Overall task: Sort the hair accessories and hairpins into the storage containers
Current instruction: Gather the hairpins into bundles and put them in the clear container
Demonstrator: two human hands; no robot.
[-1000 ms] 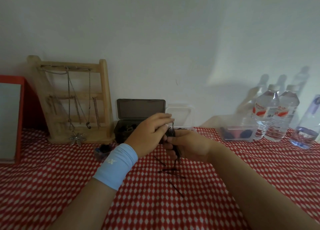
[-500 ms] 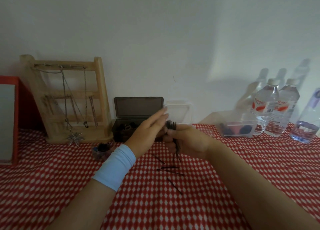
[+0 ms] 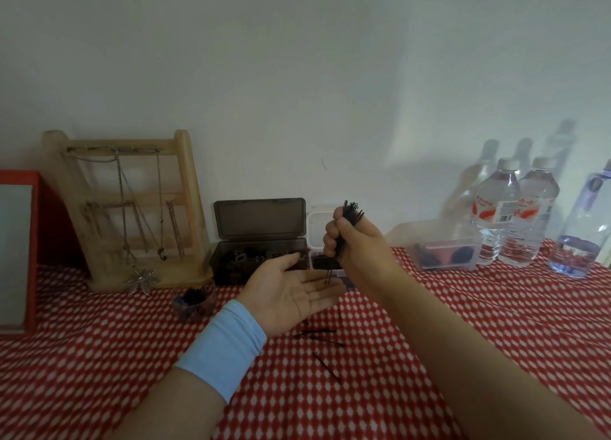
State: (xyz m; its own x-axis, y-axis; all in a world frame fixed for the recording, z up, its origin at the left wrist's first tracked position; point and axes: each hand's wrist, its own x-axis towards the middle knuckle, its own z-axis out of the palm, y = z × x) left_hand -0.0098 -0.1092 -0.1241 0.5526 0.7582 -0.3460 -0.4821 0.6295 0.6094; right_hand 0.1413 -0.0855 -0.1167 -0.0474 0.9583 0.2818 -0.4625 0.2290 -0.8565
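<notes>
Two arms show, both coming in from the lower edge of the view. Around the wrist just behind the left hand (image 3: pixel 291 290) sits a wide pale-blue band of smooth stretch fabric (image 3: pixel 221 347), plain on the side that shows, its edges straight and snug against the arm. Below it the left forearm (image 3: pixel 172 403) is bare. The right hand (image 3: pixel 355 241) and right forearm (image 3: pixel 463 357) are bare too, uncovered to the frame's edge

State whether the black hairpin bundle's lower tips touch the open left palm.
Cannot tell. Head view: the bundle of black hairpins, gripped by the right hand, ends over the left hand; one angle shows neither gap nor contact.
</notes>
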